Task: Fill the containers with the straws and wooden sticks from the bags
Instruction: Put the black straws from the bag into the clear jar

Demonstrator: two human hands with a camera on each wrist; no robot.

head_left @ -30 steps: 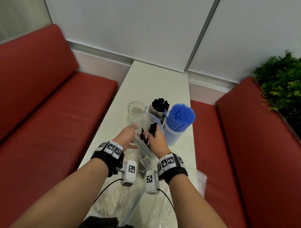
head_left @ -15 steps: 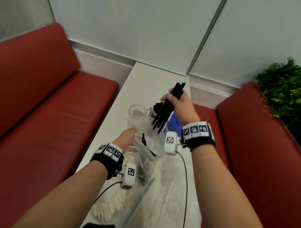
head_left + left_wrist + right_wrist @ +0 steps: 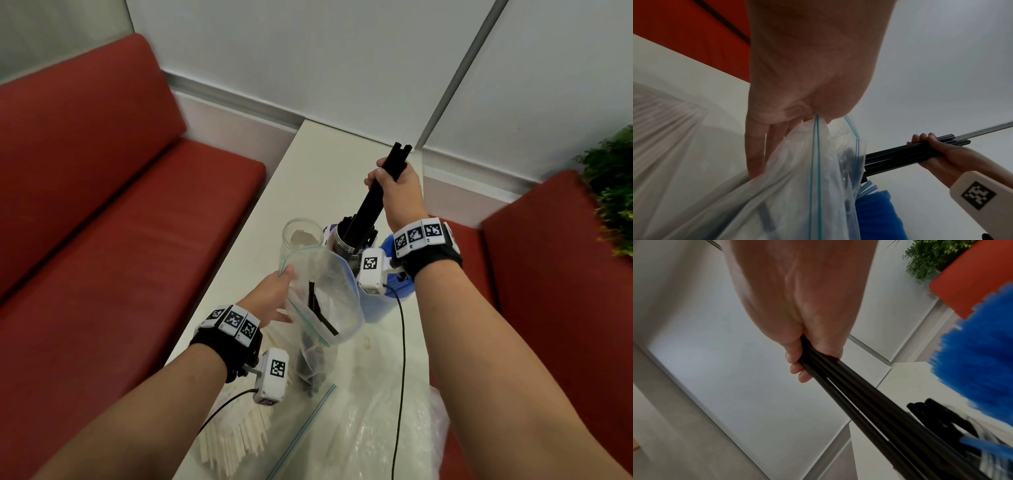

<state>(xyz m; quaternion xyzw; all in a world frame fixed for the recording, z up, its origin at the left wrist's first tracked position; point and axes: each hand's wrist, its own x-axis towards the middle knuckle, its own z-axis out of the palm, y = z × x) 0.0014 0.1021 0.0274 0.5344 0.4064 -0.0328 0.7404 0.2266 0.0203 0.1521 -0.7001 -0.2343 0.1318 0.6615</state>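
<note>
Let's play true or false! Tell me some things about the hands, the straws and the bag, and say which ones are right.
1. The right hand holds a bunch of black straws. True.
2. The left hand holds a spoon. False: it holds the rim of a clear zip bag.
3. The bag is empty. False: a few black straws are in it.
4. The lower ends of the held straws reach into a jar that already has black straws. True.
5. The blue straws lie flat on the table. False: they stand bunched in a container beside the jar.
6. White sticks lie on the table near the left arm. True.
</note>
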